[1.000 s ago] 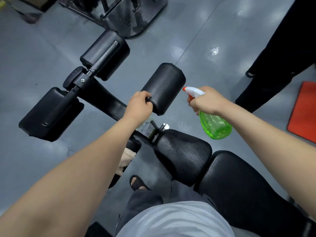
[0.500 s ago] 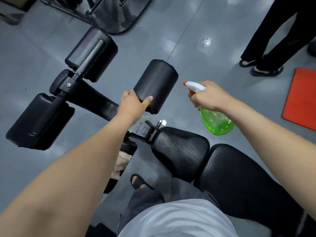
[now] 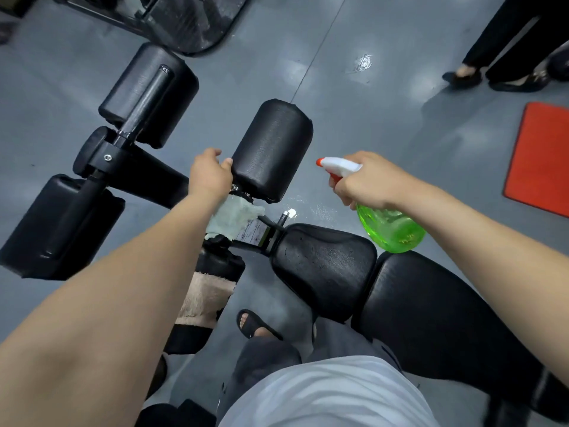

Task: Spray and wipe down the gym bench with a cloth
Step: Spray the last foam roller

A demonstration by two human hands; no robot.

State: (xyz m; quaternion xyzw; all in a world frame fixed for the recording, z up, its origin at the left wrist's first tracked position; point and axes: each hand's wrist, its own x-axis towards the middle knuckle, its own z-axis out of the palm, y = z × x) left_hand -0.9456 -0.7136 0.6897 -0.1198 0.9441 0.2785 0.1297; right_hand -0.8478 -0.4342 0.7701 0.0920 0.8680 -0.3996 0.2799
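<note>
The black gym bench has a wet seat pad (image 3: 323, 266) and a back pad (image 3: 437, 306) at lower right. Ahead of the seat is a black foam roller (image 3: 272, 152). My left hand (image 3: 211, 177) is curled at the roller's near left end and holds a pale cloth (image 3: 234, 220) that hangs below the wrist. My right hand (image 3: 366, 180) grips a green spray bottle (image 3: 391, 229). Its white and red nozzle (image 3: 335, 166) points left at the roller from a short distance.
Two more black rollers (image 3: 147, 94) (image 3: 58, 226) sit on a crossbar at left. A beige towel (image 3: 206, 300) drapes over a lower pad. My sandalled foot (image 3: 252, 325) is on the grey floor. A person's legs (image 3: 505, 57) and a red mat (image 3: 542, 155) are at right.
My left hand has slid along the roller's near end toward its left edge, and the cloth now shows below my wrist. The bottle hand has stayed in about the same place.
</note>
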